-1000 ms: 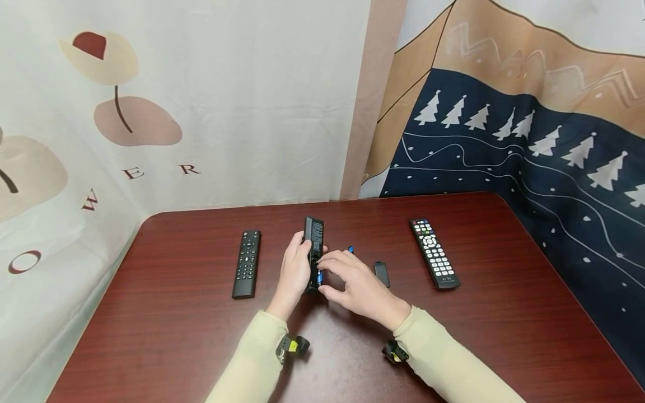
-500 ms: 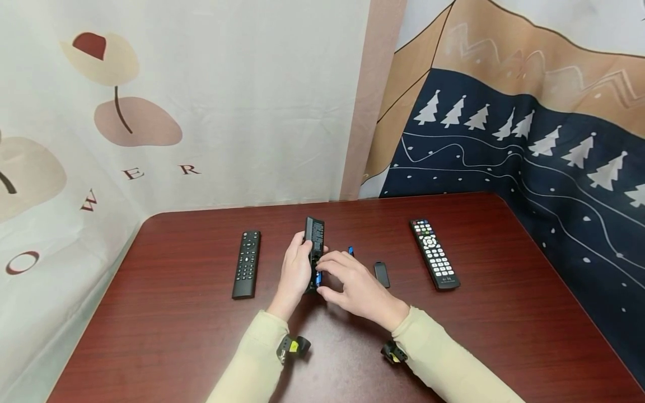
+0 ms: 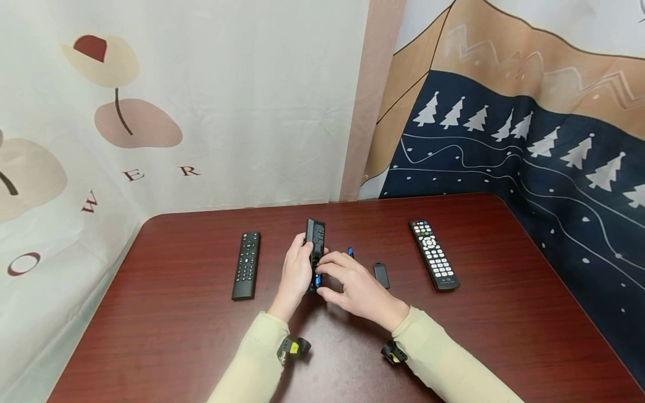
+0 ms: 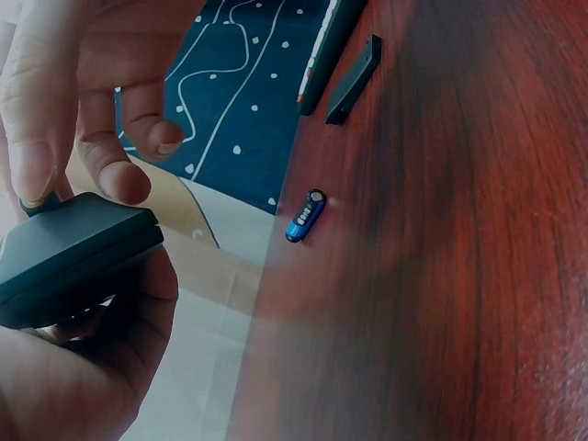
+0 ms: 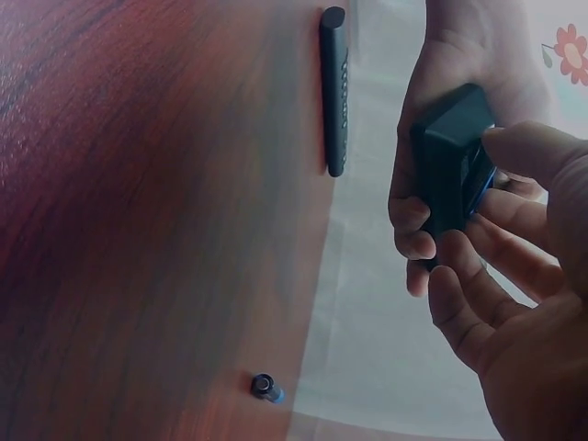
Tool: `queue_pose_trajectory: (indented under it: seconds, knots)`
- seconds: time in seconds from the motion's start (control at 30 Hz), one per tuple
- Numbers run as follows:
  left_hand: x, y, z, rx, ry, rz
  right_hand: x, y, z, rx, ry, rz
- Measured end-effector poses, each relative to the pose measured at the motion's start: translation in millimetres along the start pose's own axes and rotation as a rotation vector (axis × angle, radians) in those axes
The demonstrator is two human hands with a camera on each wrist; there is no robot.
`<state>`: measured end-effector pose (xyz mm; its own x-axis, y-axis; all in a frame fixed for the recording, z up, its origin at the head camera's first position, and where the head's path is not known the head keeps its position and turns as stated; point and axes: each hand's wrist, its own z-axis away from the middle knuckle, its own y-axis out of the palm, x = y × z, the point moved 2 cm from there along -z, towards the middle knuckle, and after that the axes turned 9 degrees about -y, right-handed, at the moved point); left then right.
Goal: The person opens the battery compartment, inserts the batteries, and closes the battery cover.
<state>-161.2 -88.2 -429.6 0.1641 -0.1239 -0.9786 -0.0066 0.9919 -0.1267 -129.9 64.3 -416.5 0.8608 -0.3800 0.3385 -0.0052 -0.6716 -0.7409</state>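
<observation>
My left hand (image 3: 296,266) grips a black remote control (image 3: 316,235) above the table, its back side with printed label turned up and its battery compartment uncovered. In the lower part of that compartment sits a blue battery (image 3: 318,280). My right hand (image 3: 356,286) pinches at this battery with thumb and fingertips; in the right wrist view only a thin blue edge of it shows beside the thumb. A second blue battery (image 4: 306,216) lies on the table beyond the right hand. Nearby rests the small black battery cover (image 3: 381,275).
One black remote with dark buttons (image 3: 246,266) lies to the left of the hands. Another with white buttons (image 3: 434,254) is at the right. The reddish-brown table (image 3: 166,341) ends at a patterned cloth (image 3: 262,112) behind.
The blue battery has shifted slightly left at the compartment, and the remote is turned a touch more upward. Both hands stay in nearly the same place.
</observation>
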Motion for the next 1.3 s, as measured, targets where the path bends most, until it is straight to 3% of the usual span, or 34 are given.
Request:
queue_pose_trajectory:
  seconds: [0.3,0.67,1.03,1.3]
  knots:
    - [1.9,0.2,-1.1,-0.004,0.027,0.011,-1.2,3.1,2.2,-0.020,0.039,-0.030]
    - [-1.2,1.1,0.9,0.008,0.002,0.008,-4.4,3.2,3.3,-0.062,0.035,-0.077]
    - [-1.4,1.5,2.2,-0.010,0.017,-0.018,-2.9,3.0,5.3,-0.053,0.097,-0.143]
    - [-2.0,1.6,2.1,0.001,0.032,0.017,-4.4,6.2,7.1,-0.060,0.171,-0.215]
